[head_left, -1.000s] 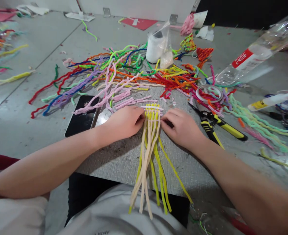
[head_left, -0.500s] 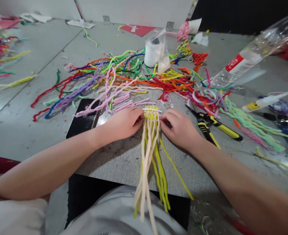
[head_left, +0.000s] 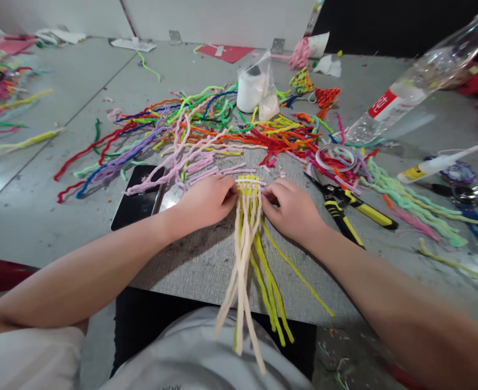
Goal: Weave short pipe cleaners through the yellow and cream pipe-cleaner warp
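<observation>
A bundle of yellow and cream pipe cleaners (head_left: 250,238) lies on a grey board (head_left: 198,265), its loose ends hanging over the near edge toward me. At its top, pale pink strands cross it in a small woven patch (head_left: 249,185). My left hand (head_left: 204,201) pinches the left side of that patch. From the other side, my right hand (head_left: 294,208) pinches its right edge. Both hands rest on the board.
A tangle of coloured pipe cleaners (head_left: 206,127) spreads behind the hands. A black phone (head_left: 139,197) lies to the left, yellow-handled pliers (head_left: 350,208) and a tape ring (head_left: 335,157) to the right. Farther off are a white roll (head_left: 249,89), a plastic bottle (head_left: 409,92) and a glue tube (head_left: 436,165).
Both hands have drawn closer together on the woven patch. The hanging strands have swung and spread a little to the right. The view has tilted slightly.
</observation>
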Demonstrator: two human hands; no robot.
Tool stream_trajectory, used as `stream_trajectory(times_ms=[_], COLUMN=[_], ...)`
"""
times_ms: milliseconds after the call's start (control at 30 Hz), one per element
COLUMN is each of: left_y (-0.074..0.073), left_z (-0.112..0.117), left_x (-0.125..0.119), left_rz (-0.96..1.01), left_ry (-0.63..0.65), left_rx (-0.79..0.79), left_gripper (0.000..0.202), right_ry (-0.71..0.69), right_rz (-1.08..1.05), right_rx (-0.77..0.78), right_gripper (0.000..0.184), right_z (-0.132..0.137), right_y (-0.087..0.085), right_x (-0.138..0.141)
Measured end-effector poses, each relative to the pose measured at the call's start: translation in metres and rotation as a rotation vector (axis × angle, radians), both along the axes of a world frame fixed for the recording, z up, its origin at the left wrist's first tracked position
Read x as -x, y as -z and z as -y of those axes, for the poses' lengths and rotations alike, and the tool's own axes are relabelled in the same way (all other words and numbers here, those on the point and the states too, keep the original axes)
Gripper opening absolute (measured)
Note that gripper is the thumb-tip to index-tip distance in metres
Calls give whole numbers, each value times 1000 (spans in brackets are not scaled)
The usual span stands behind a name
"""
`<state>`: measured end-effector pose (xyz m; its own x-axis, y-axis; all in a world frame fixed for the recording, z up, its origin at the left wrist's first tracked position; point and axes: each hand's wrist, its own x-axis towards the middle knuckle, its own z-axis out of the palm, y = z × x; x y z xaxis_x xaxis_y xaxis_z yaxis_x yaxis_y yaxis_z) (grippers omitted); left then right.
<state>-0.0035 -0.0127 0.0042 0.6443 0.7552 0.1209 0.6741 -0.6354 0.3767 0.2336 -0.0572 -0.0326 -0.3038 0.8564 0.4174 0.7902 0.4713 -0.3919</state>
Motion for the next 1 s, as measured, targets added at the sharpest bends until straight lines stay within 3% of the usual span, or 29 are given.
stream_trajectory(times_ms=[267,433,633,800,1000], left_y=[0,-4,7,14,13], left_z=[-1,7,16,17,15], left_x=[7,12,2,-8,-10], left_rz=[16,-15,84,212,353], left_ry=[117,109,165,144,189], left_rx=[13,43,-16,-67,-142], left_gripper=[10,36,59,66,60], right_ry=[-77,-70,-58,-159,-282], right_rz=[-46,-71,-26,-8,-89], right_rx=[6,20,49,28,-67], right_gripper=[12,20,29,16,4], right_z=[11,18,19,19,28], right_y=[-5,-6,-4,-5,-10], right_x=[-3,-6,-4,-3,1])
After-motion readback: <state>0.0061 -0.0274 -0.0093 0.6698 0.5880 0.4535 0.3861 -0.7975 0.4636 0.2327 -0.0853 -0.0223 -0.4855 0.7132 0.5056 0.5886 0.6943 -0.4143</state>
